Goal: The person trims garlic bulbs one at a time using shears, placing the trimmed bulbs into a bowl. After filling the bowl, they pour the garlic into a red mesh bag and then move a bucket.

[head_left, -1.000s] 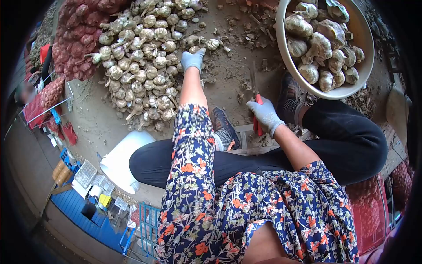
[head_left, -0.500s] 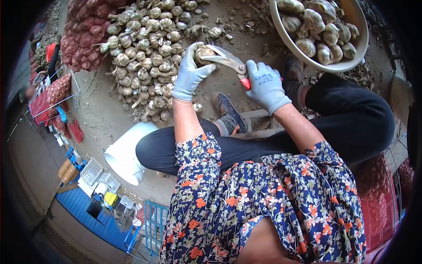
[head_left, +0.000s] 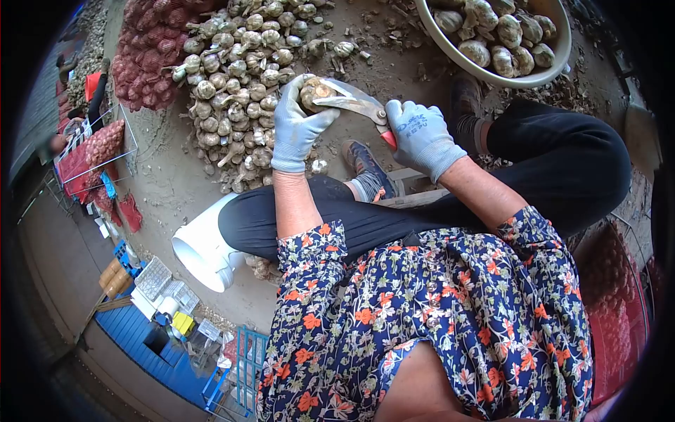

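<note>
1. head view, the hands: the left hand (head_left: 294, 133) is curled round a garlic bulb (head_left: 315, 93), thumb below and fingers above, its cut-looking end turned toward 3 o'clock. the right hand (head_left: 422, 137) is closed on the red handle of the shears (head_left: 369, 109) (most of that handle is hidden by the glove).
2. head view, the held things: the garlic bulb sits a little before 12 o'clock of centre. the shears reach from the right hand toward 10 o'clock, their blades parted and the tips at the bulb; whether they bite into it, i cannot tell.
3. head view, upper part: a heap of garlic (head_left: 235, 91) lies on the dirt ground at 11 o'clock, with red mesh sacks (head_left: 151, 56) just beside it toward 10. a pale round tub (head_left: 564, 53) at 1 to 2 o'clock holds larger bulbs.
4. head view, round the legs: a white bucket (head_left: 204, 243) lies tipped near the left knee, between 8 and 9 o'clock. a shoe (head_left: 367, 167) stands just below the hands, near 1 o'clock.
5. head view, edges: a yellow object (head_left: 183, 323) and wire baskets (head_left: 153, 279) are at 8 o'clock, and a red sack (head_left: 610, 330) is at 4.
</note>
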Demonstrator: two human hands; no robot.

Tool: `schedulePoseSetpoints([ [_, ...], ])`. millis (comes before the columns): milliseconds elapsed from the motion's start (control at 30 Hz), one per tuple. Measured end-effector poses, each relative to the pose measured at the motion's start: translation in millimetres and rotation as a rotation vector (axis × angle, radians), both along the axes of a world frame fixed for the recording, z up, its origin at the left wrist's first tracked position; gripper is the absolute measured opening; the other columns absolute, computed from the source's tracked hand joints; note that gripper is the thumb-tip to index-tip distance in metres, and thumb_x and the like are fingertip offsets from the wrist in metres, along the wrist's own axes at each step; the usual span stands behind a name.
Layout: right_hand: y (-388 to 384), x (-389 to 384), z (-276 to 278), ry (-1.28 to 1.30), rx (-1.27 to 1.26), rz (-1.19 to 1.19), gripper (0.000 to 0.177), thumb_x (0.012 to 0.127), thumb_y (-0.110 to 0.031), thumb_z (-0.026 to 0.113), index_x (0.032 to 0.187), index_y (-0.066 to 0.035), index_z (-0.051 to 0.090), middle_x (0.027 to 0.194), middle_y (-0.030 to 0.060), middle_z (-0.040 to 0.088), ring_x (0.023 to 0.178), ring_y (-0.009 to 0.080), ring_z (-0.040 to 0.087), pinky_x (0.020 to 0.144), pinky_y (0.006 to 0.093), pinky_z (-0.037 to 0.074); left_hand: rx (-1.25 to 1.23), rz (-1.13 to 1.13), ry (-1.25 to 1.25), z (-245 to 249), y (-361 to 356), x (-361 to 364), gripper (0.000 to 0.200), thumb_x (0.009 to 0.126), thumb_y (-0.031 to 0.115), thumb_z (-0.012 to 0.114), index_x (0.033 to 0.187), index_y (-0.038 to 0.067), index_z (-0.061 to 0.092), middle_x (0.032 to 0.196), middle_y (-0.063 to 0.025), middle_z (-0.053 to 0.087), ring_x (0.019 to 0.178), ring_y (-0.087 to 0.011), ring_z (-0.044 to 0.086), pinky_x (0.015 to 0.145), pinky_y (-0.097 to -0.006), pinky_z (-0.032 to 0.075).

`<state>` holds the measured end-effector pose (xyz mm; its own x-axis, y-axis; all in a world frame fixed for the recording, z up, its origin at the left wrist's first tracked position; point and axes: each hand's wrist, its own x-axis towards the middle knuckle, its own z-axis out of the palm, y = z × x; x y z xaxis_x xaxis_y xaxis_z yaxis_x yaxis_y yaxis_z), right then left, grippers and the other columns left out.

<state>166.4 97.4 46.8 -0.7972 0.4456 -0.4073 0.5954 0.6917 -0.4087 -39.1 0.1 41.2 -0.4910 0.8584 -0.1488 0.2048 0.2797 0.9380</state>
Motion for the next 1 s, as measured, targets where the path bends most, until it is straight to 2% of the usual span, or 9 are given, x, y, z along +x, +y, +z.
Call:
schedulePoseSetpoints([
  [200, -3.6, 1.1, -13.0, 0.011, -0.127, -0.06, 0.041, 0.083, -0.035, 0.062, 0.101, -0.002, 0.049, 0.089, 0.0192, 0.066, 0.083, 0.0353, 0.067, 0.072, 0.0437, 0.052, -0.038, 0.011, -0.145, -9.2, -2.3, 2.0, 0.062, 0.065, 0.005, 0.081, 0.119, -0.002, 0.051, 0.107, -0.0062, 0.059, 0.096, -0.0121, 0.058, 0.085, -0.0256, 0.049],
  [333, 1.1, -6.0, -11.0, -0.097, -0.255, -0.064, 0.034, 0.082, -0.027, 0.061, 0.102, -0.002, 0.049, 0.094, 0.0222, 0.066, 0.09, 0.0345, 0.066, 0.076, 0.0417, 0.051, -0.072, 0.06, -0.071, -9.9, -2.4, 3.4, 0.064, 0.064, 0.003, 0.081, 0.12, -0.002, 0.05, 0.109, -0.0066, 0.057, 0.095, -0.0124, 0.058, 0.085, -0.025, 0.049],
  [433, 0.9, -3.5, -13.2, -0.09, -0.263, -0.101, 0.035, 0.082, -0.028, 0.062, 0.102, -0.003, 0.049, 0.092, 0.022, 0.066, 0.09, 0.0346, 0.066, 0.076, 0.0412, 0.051, -0.084, 0.095, -0.147, -11.2, -3.1, 3.2, 0.065, 0.064, 0.005, 0.082, 0.12, -0.001, 0.05, 0.11, -0.0071, 0.055, 0.096, -0.013, 0.057, 0.085, -0.0256, 0.049],
  [567, -7.2, 1.3, -18.6, 0.045, -0.224, -0.17, 0.039, 0.081, -0.033, 0.063, 0.103, -0.004, 0.049, 0.095, 0.0208, 0.064, 0.092, 0.034, 0.064, 0.078, 0.043, 0.049, -0.064, 0.069, 0.247, -21.0, -7.1, -1.8, 0.069, 0.058, 0.008, 0.083, 0.118, -0.002, 0.051, 0.108, -0.0115, 0.053, 0.099, -0.0215, 0.055, 0.089, -0.032, 0.047],
  [700, -4.7, -3.5, -5.6, 0.003, -0.128, -0.084, 0.048, 0.08, -0.044, 0.062, 0.106, -0.006, 0.05, 0.102, 0.0178, 0.06, 0.099, 0.0316, 0.061, 0.084, 0.045, 0.044, -0.036, 0.033, 0.392, -14.1, -6.8, 7.7, 0.068, 0.057, 0.005, 0.081, 0.118, -0.001, 0.053, 0.111, -0.0104, 0.056, 0.103, -0.021, 0.057, 0.091, -0.0318, 0.047],
  [767, -4.7, -6.1, -5.7, -0.053, -0.101, -0.031, 0.05, 0.081, -0.046, 0.061, 0.107, -0.006, 0.049, 0.101, 0.0179, 0.061, 0.097, 0.0314, 0.062, 0.082, 0.0442, 0.045, -0.016, 0.044, 0.525, -12.7, -7.1, 9.3, 0.069, 0.054, 0.005, 0.078, 0.118, -0.001, 0.053, 0.11, -0.0139, 0.056, 0.103, -0.0266, 0.056, 0.093, -0.0345, 0.045],
  [800, -4.9, -6.7, -5.5, -0.052, -0.101, -0.035, 0.05, 0.081, -0.046, 0.061, 0.107, -0.006, 0.049, 0.101, 0.0179, 0.061, 0.097, 0.0314, 0.062, 0.082, 0.0442, 0.045, -0.022, 0.042, 0.526, -11.0, -7.5, 9.8, 0.067, 0.055, 0.006, 0.078, 0.117, -0.002, 0.054, 0.109, -0.0148, 0.056, 0.102, -0.0281, 0.056, 0.092, -0.0353, 0.045],
  [867, -7.1, -7.1, -5.1, -0.074, -0.168, -0.037, 0.039, 0.08, -0.031, 0.062, 0.106, -0.006, 0.048, 0.097, 0.0178, 0.061, 0.092, 0.0332, 0.063, 0.079, 0.0431, 0.046, -0.039, 0.036, 0.547, -9.6, -7.4, 8.6, 0.067, 0.055, 0.006, 0.078, 0.117, -0.002, 0.054, 0.109, -0.0148, 0.056, 0.103, -0.028, 0.056, 0.092, -0.0355, 0.045],
  [1000, -8.1, -8.8, -3.3, -0.09, -0.168, -0.022, 0.04, 0.08, -0.032, 0.063, 0.107, -0.006, 0.047, 0.097, 0.0177, 0.062, 0.091, 0.0335, 0.064, 0.079, 0.0433, 0.046, -0.086, 0.048, 0.535, -9.2, -7.3, 8.8, 0.066, 0.056, 0.008, 0.078, 0.117, -0.002, 0.054, 0.109, -0.015, 0.056, 0.102, -0.0275, 0.056, 0.092, -0.0349, 0.045],
])
